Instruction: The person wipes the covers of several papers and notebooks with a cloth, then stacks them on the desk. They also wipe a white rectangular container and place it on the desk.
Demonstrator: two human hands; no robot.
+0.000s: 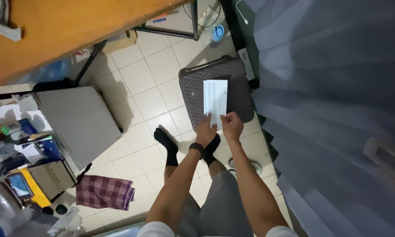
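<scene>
Above the white tiled floor (140, 83), a grey curtain (333, 109) hangs close on the right, a wooden table (66, 30) juts over the upper left, and a grey cabinet (81, 120) stands left with a plaid cloth (104, 192) beside it. Both hands pinch the near edge of a white envelope (215, 97): left hand (205, 129) and right hand (231, 125) with fingers closed on it. It lies over a dark grey suitcase (193, 94), its long axis pointing away from the person.
</scene>
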